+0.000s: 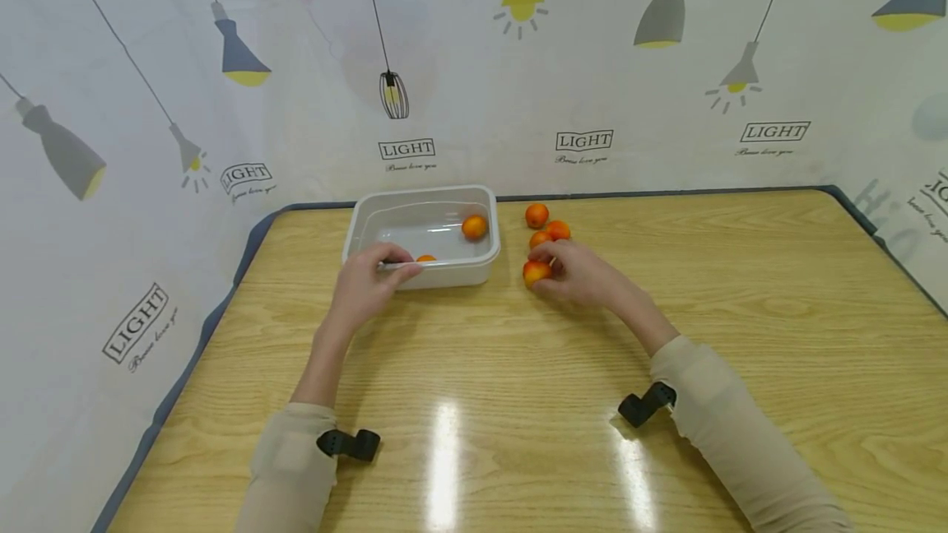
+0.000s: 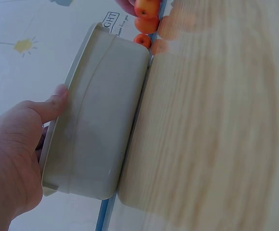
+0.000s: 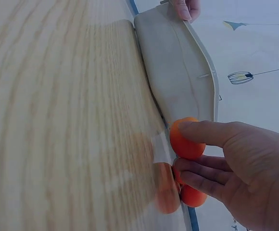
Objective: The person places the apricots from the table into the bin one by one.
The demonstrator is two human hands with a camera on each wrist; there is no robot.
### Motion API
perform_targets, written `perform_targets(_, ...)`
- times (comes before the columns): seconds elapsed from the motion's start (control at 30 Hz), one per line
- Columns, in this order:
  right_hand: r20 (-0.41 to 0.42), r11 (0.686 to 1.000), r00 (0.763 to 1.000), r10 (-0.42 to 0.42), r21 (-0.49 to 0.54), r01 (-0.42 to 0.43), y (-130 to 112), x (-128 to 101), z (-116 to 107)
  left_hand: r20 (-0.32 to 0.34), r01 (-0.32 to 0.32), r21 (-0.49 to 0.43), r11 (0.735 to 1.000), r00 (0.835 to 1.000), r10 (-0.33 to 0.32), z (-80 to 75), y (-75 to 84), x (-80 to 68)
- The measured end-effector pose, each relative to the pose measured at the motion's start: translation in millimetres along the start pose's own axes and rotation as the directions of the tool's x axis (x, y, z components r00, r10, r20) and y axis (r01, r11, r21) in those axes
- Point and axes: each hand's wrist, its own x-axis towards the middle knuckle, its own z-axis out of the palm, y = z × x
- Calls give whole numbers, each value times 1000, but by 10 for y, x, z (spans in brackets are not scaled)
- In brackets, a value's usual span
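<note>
On a wooden table (image 1: pixel 518 401) before a backdrop (image 1: pixel 474 64) printed with hanging lamps, a person in beige sleeves works with both hands. Left hand (image 1: pixel 368 280) grips the near rim of a grey tub (image 1: pixel 483 257), thumb curled over the edge and fingers against the outer wall; the left wrist view shows the thumb pressed to the tub's rim (image 2: pixel 77 86). Two oranges lie inside the tub: one (image 1: pixel 474 226) toward its far right corner, another (image 1: pixel 425 258) partly hidden behind the near wall, close to the gripping fingers.

Right hand (image 1: pixel 573 270) rests on the table just right of the tub, fingers curled round an orange (image 1: pixel 536 271) that sits on the wood. In the right wrist view the thumb lies across the top of that fruit (image 3: pixel 185 139) while the fingers close in from the side. Three more oranges sit loose on the table beyond this hand: one (image 1: pixel 536 215) farthest back, and a touching pair (image 1: pixel 557 229) just behind the knuckles. Black camera mounts (image 1: pixel 350 442) are strapped at each wrist.
</note>
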Motion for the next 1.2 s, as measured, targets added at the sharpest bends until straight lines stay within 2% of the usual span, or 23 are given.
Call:
perform_targets(0.23, -33, 998, 999, 10, 65, -8, -28, 2, -27, -9, -15, 4, 1000, 1000, 15, 8, -6, -3)
perform_targets(0.63, -120, 997, 993, -22, 65, 30, -72, 14, -77, 3, -14, 9, 1000, 1000, 14, 2, 10, -4)
perform_targets(1.2, -234, 994, 972, 5, 111, 22, -249, 96, -108, 7, -3, 11, 1000, 1000, 3, 8, -2, -5)
